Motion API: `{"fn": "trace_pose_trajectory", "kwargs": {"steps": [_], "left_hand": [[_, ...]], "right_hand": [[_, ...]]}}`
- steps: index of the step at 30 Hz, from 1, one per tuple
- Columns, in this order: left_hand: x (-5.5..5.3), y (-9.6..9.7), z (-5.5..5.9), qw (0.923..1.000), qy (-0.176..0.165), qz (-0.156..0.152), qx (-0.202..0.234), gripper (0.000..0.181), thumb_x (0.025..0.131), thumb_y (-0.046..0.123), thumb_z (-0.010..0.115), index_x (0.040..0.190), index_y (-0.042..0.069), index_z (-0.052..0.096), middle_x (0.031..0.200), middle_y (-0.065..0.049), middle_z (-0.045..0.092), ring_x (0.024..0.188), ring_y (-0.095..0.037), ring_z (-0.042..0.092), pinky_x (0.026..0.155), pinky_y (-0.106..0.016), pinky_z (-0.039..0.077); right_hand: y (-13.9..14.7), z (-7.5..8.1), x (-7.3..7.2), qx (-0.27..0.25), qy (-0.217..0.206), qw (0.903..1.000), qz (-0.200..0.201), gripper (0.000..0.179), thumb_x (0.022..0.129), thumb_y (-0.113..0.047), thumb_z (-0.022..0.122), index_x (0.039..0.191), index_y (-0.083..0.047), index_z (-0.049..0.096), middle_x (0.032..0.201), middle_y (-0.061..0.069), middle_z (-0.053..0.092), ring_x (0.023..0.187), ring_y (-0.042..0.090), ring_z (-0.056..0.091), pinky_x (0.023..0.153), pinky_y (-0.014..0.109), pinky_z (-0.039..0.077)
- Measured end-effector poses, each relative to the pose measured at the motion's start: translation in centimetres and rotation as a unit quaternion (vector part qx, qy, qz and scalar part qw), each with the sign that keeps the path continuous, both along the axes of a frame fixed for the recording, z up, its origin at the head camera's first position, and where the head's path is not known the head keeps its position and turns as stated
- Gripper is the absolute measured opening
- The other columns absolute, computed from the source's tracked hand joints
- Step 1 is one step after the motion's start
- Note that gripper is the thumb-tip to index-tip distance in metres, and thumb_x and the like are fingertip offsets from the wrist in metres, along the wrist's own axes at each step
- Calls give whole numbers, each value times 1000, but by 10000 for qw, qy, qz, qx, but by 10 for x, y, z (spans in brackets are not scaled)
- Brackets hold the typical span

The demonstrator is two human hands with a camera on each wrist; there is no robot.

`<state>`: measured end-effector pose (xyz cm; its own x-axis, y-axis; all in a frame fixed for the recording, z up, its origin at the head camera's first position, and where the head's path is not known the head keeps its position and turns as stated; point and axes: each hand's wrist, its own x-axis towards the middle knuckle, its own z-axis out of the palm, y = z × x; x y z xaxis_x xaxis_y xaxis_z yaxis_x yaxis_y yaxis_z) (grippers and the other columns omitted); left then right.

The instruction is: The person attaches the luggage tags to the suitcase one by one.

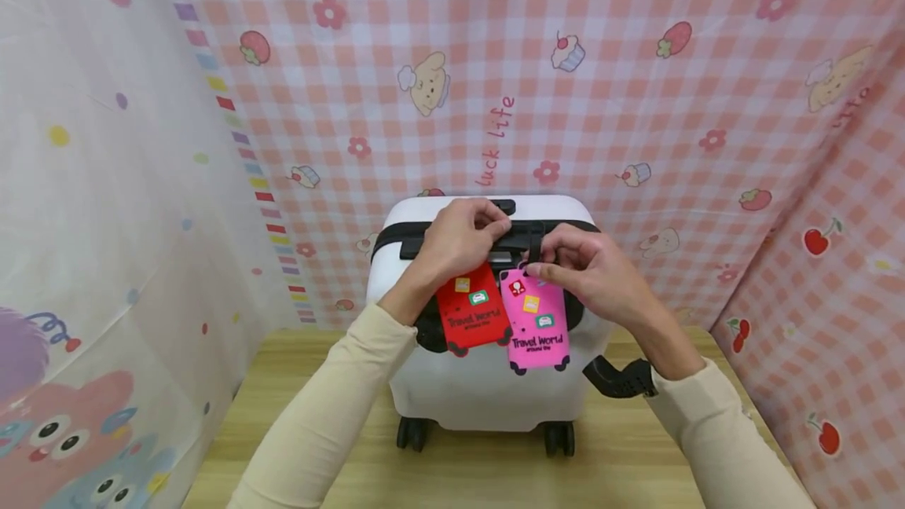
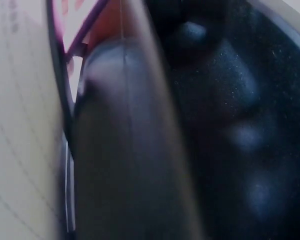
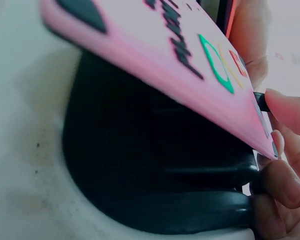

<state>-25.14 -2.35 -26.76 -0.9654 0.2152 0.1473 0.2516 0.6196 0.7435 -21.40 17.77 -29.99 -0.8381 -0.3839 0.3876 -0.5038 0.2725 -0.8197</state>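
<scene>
A white suitcase [image 1: 488, 399] stands upright with a black handle [image 1: 519, 240] at its top. My left hand [image 1: 463, 236] grips this handle from the left, fingers curled over it. Below that hand hangs a red luggage tag [image 1: 472, 313] printed "Travel World". My right hand [image 1: 597, 269] pinches the black strap [image 1: 535, 246] of a pink luggage tag [image 1: 539, 328], close to the tag's upper end. This strap runs up over the handle. In the right wrist view, the pink tag [image 3: 190, 75] slants across the suitcase's black recess [image 3: 125, 145], and the thumb [image 3: 290, 112] touches the strap.
The suitcase's black wheels [image 1: 558, 438] rest on a wood-grain surface [image 1: 304, 383]. A pink checked curtain [image 1: 459, 38] hangs close behind it, with patterned cloth [image 1: 127, 179] on the left and more on the right. A black wrist mount [image 1: 618, 378] juts from my right sleeve.
</scene>
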Motion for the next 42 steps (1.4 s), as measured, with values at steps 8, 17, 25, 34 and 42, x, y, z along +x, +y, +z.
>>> {"fn": "trace_pose_trajectory", "kwargs": {"steps": [8, 17, 25, 34, 42], "left_hand": [[1, 1, -5, 9991, 409, 3, -49, 14, 98, 28, 63, 104, 17, 70, 92, 0, 68, 87, -17, 60, 83, -36, 45], [-4, -5, -5, 9979, 295, -71, 571, 13, 99, 24, 62, 101, 14, 70, 97, -1, 68, 85, -18, 58, 76, -31, 46], [-6, -5, -1, 9935, 181, -172, 1112, 17, 101, 24, 58, 109, 10, 64, 100, -5, 69, 84, -14, 69, 84, -31, 53], [-6, -12, -1, 9880, 172, -579, 1418, 16, 103, 29, 52, 116, 19, 53, 105, -4, 72, 92, -17, 72, 98, -39, 50], [-4, -18, -2, 9839, 613, -1223, 1148, 36, 96, 17, 66, 129, 18, 53, 96, -2, 74, 88, -15, 67, 88, -34, 47]], "right_hand": [[-2, 0, 3, 55, 82, 9996, -260, 19, 90, -1, 69, 101, -4, 54, 77, 9, 47, 54, 14, 38, 49, 25, 35], [-10, -2, 4, 263, 1117, 9918, -571, 22, 85, 2, 73, 100, -9, 62, 67, 3, 43, 55, 15, 36, 49, 25, 32], [-16, -7, -4, 539, 2010, 9755, -708, 22, 84, 7, 72, 96, -11, 68, 62, -2, 39, 54, 11, 35, 51, 23, 30], [-16, -11, -8, 586, 2633, 9612, -581, 18, 82, 3, 75, 96, -7, 76, 91, 1, 64, 58, 10, 37, 53, 20, 29], [-18, -10, -10, 632, 2883, 9541, -504, 17, 80, 6, 76, 96, -2, 76, 94, 4, 64, 63, 9, 41, 56, 17, 33]]}}
